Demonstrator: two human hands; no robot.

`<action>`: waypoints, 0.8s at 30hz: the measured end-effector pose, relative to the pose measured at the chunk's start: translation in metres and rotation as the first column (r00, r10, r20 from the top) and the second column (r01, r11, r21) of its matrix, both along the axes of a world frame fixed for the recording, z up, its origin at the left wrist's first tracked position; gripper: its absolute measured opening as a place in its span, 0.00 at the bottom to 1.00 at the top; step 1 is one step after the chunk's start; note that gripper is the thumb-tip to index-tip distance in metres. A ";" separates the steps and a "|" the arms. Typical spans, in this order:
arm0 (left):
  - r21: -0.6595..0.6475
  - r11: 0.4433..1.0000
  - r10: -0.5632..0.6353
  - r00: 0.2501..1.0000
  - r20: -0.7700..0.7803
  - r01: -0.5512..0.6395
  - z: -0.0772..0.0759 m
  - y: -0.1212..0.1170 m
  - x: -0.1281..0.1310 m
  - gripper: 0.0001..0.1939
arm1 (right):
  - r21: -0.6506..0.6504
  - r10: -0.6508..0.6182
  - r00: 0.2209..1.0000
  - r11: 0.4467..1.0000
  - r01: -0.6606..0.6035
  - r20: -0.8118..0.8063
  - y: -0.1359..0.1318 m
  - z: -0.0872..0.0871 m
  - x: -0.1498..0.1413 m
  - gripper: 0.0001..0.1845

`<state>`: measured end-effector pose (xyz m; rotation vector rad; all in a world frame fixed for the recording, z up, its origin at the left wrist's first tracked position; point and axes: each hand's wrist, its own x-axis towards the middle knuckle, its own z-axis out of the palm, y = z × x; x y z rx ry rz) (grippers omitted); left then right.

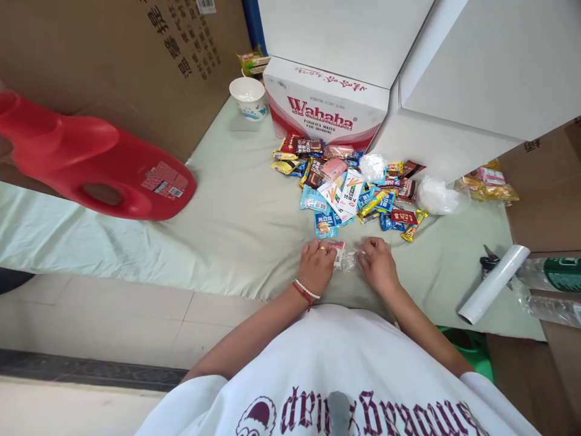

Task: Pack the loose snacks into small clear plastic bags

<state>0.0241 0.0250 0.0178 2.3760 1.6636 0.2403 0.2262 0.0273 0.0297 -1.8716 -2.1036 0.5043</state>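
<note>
My left hand (316,264), with a ring and bracelets, is closed on a small red-and-white snack packet (337,249) near the cloth. From the packet, clear plastic film (349,261) stretches toward my right hand (377,265), whose curled fingers pinch its edge. Just beyond both hands lies a pile of wrapped snacks: blue packets (325,224), white sachets printed with sticks (350,191), brown packets (313,174) and a yellow wrapper (414,226). Crumpled clear plastic bags (438,195) rest at the pile's right side.
A white Wahaha box (327,106) stands behind the pile, with a paper cup (249,98) beside it. At the left is a big red jug (100,163). To the right lie a roll of film (494,284) and plastic bottles (556,274). Green cloth (240,224) covers the table.
</note>
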 end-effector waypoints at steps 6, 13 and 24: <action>-0.039 0.975 0.222 0.968 0.116 -0.219 -0.002 0.002 -0.004 0.18 | -0.099 0.175 0.944 0.973 -0.209 -0.279 0.020 0.002 -0.055 0.15; -0.360 0.906 0.385 0.788 0.481 -0.223 0.000 0.000 -0.040 0.30 | -0.006 0.332 0.887 0.936 -0.353 -0.321 0.003 -0.015 -0.068 0.27; -0.301 0.902 0.090 0.545 0.834 0.310 0.032 -0.005 -0.001 0.27 | 0.023 -0.419 0.676 0.840 0.542 -0.606 -0.019 -0.002 0.074 0.27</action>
